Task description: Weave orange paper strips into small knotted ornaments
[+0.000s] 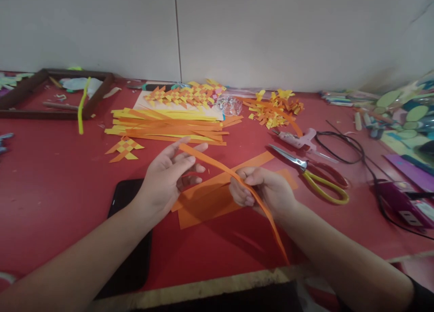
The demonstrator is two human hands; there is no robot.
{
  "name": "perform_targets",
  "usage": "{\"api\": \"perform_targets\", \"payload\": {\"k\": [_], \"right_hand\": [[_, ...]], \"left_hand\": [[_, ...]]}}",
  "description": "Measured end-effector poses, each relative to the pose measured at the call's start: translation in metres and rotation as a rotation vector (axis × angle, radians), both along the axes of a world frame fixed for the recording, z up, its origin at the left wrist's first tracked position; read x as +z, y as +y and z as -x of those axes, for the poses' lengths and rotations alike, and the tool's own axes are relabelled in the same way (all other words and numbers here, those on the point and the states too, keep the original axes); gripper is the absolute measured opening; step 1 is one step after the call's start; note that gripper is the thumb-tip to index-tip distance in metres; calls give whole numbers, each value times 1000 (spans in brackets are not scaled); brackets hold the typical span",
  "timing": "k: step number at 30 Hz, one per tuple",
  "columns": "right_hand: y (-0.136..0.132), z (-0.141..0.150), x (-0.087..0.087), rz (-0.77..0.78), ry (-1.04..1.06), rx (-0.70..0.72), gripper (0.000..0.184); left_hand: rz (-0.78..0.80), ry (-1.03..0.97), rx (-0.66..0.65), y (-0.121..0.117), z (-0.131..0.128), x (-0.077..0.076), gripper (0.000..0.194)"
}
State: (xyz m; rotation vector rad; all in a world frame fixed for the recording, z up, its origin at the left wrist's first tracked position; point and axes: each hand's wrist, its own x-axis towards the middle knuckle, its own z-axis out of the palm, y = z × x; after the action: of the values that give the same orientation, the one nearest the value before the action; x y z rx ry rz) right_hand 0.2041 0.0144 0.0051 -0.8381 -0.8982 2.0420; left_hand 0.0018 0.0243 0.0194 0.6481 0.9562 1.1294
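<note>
A long, narrow orange paper strip (215,163) stretches between my two hands above the table. My left hand (169,172) pinches its far end between thumb and fingers, the other fingers loosely bent. Farther along, my right hand (261,187) is closed on the strip, and its tail hangs down toward the table's front edge. Beneath the hands lie wider orange paper pieces (203,212), partly covered by them. A woven orange and yellow paper fish (125,147) lies to the left of my left hand. Scissors (305,167) with red and yellow handles rest right of my right hand.
Yellow and orange strips (162,126) lie stacked ahead, with woven fish (186,96) and paper scraps (274,107) behind. A black phone (130,253) is under my left forearm. A pink glue gun (301,140), a corded purple device (403,203) and a brown frame (40,114) also lie here.
</note>
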Motion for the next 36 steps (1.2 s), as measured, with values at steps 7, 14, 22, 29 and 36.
{"api": "perform_targets", "payload": {"k": [7,14,22,29,36], "right_hand": [[-1,0,0,-3,-34,-10,16],[-3,-2,0,-60,-153,46,17],[-9,4,2,5,-150,146,47],[-12,4,1,59,-195,223,41],[-10,6,0,14,-244,165,36]], "left_hand": [[-4,7,21,0,0,-1,36],[13,4,71,1,2,-1,23],[84,-54,-312,-4,2,-5,8],[45,-61,-474,-7,2,-4,9],[106,-67,-366,-6,-3,-2,10]]}}
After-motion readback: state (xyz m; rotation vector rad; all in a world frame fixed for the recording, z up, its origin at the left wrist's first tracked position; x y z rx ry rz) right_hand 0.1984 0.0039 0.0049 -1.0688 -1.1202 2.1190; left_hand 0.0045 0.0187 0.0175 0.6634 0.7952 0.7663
